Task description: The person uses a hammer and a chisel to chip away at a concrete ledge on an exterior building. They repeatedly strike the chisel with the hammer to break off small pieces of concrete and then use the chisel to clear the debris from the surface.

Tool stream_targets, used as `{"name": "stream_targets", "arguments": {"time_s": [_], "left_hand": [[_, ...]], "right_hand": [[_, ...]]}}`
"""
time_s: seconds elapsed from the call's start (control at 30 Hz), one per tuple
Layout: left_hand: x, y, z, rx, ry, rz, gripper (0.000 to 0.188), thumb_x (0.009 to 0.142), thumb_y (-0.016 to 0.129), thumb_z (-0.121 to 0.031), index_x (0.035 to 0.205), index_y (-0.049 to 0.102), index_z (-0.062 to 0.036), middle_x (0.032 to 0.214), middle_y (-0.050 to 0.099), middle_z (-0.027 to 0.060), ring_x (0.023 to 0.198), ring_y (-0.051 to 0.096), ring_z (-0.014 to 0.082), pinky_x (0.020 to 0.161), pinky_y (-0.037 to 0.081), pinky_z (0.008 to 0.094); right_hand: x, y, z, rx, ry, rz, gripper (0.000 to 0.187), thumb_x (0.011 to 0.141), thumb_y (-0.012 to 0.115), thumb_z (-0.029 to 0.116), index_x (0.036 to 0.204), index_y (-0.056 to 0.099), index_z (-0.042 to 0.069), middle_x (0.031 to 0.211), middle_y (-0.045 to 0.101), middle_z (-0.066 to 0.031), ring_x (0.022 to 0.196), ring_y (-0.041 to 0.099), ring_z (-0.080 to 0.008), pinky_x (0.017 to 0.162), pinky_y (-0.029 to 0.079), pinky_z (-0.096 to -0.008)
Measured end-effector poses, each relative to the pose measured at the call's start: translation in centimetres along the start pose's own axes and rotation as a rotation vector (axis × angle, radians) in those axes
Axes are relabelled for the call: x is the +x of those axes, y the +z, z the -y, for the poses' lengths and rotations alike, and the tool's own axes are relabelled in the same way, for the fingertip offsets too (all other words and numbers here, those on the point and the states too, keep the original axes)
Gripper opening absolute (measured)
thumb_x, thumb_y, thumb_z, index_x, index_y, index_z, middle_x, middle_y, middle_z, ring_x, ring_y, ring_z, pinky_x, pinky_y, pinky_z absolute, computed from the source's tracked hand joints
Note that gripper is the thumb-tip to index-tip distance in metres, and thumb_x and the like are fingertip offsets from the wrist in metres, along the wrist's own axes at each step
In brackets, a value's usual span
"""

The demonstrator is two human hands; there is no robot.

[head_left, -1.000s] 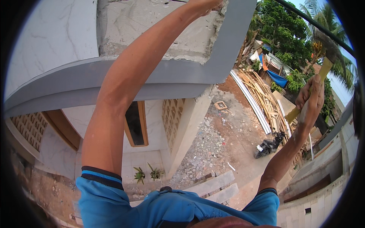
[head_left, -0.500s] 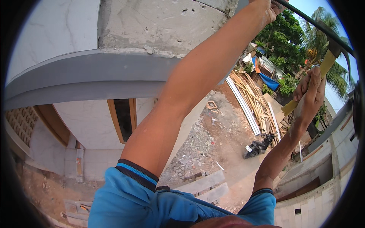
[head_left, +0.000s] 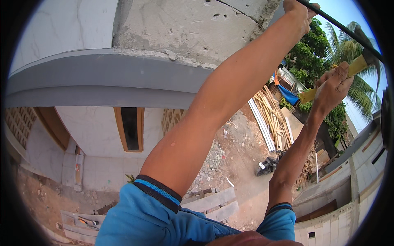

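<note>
High up at the top edge, my left hand [head_left: 303, 13] is closed around a long dark bar [head_left: 331, 20] that slants down to the right; part of its grip is cut off by the frame. My right hand [head_left: 333, 85], raised on the right, is wrapped around the yellow handle of a hammer [head_left: 358, 65]. The hammer's dark head is up against the lower part of the bar or just in front of it; whether they touch I cannot tell.
A rough concrete wall [head_left: 184, 28] with a grey ledge [head_left: 102, 78] lies left of my arm. Far below are rubble, planks [head_left: 221, 205], a timber pile [head_left: 273, 119] and a parked motorbike [head_left: 269, 165]. A block wall [head_left: 344, 205] stands at lower right.
My left hand has shifted right along the top. The hammer has tilted from steep to flatter, its head turned more to the right, and my right hand has risen slightly.
</note>
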State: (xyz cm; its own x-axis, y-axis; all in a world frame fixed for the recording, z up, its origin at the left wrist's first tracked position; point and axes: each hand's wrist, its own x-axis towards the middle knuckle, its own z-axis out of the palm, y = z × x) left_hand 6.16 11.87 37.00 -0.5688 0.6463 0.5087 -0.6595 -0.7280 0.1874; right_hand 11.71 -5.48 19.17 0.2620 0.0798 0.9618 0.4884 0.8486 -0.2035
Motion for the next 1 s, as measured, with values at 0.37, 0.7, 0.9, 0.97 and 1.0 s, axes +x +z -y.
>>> {"name": "stream_targets", "arguments": {"time_s": [0.37,0.7,0.9,0.97,1.0], "left_hand": [[-9.2,-14.5,-5.9,-0.129,-0.327,0.352,0.029,0.109,0.030,-0.026,0.101,0.048,-0.0048,0.076,0.052,0.0021,0.060,0.063,0.0178,0.076,0.065,0.0448],[-5.0,-13.1,-5.6,-0.124,-0.398,0.464,0.015,0.097,0.048,-0.016,0.090,0.056,-0.0057,0.067,0.051,0.0035,0.051,0.055,0.0175,0.053,0.057,0.0385],[-3.6,-13.9,-6.2,-0.039,-0.474,0.499,0.018,0.096,0.046,-0.014,0.082,0.054,-0.0072,0.065,0.053,0.0042,0.052,0.056,0.0187,0.059,0.060,0.0392],[-3.1,-13.8,-6.4,-0.069,-0.471,0.436,0.021,0.096,0.045,-0.013,0.077,0.053,-0.0077,0.063,0.052,0.0039,0.052,0.057,0.0190,0.060,0.060,0.0386],[-2.7,-13.8,-6.3,-0.087,-0.467,0.402,0.023,0.096,0.045,-0.012,0.074,0.053,-0.0080,0.062,0.052,0.0037,0.053,0.057,0.0192,0.061,0.060,0.0384]], "right_hand": [[-1.9,-2.7,0.6,-0.068,0.076,0.116,0.047,0.104,0.051,0.054,0.094,0.053,0.008,0.060,0.042,0.0017,0.044,0.041,-0.0067,0.042,0.033,-0.0251],[-3.4,-4.1,2.0,-0.122,0.050,0.078,0.047,0.104,0.050,0.054,0.094,0.052,0.009,0.059,0.041,0.0021,0.047,0.041,-0.0065,0.043,0.032,-0.0247],[-5.3,-3.4,1.2,-0.166,-0.019,0.096,0.043,0.106,0.051,0.050,0.097,0.052,0.007,0.062,0.042,0.0016,0.049,0.042,-0.0055,0.044,0.032,-0.0244],[-5.9,-2.8,0.6,-0.124,-0.055,0.104,0.039,0.106,0.052,0.044,0.100,0.053,0.006,0.063,0.045,0.0008,0.050,0.044,-0.0058,0.045,0.034,-0.0248],[-6.1,-2.5,0.5,-0.099,-0.079,0.104,0.035,0.107,0.053,0.040,0.100,0.053,0.005,0.063,0.047,-0.0001,0.051,0.046,-0.0064,0.046,0.035,-0.0255]]}}
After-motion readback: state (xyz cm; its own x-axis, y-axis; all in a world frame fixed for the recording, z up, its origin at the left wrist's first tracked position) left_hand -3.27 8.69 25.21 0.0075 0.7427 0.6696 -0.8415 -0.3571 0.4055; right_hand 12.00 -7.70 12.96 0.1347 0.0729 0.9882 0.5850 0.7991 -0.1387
